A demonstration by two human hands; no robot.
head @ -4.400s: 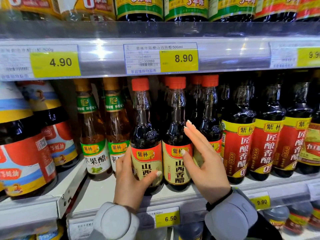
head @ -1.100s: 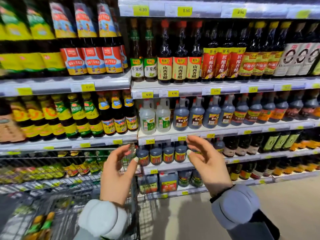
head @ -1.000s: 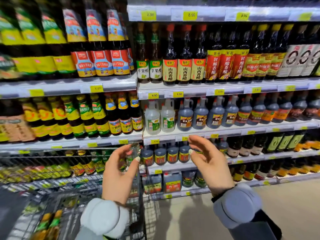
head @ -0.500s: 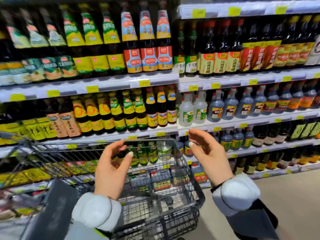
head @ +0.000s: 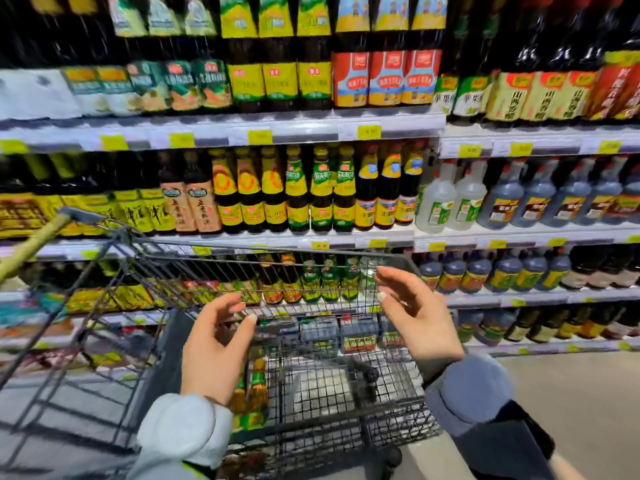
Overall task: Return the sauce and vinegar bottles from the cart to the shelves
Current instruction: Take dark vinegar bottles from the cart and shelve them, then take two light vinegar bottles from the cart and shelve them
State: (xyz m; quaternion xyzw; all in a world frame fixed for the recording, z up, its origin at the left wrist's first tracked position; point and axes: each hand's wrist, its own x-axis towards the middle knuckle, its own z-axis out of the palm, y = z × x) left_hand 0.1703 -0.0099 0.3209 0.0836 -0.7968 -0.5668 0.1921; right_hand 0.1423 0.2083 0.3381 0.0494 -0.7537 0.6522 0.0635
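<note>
Left hand (head: 214, 351) and right hand (head: 419, 323) hover above the wire cart (head: 391, 403), both released and holding nothing, apparently poised to collect the green-labelled bottles (head: 254, 393) lying inside it.

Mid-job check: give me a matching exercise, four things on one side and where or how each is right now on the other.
1 cart bottles
2 clear jugs
3 cart handle
4 right hand

A far left of view
B on the middle shelf
C inside the basket
D empty, by the basket's right side

Pairs: 1-C, 2-B, 3-A, 4-D
</note>
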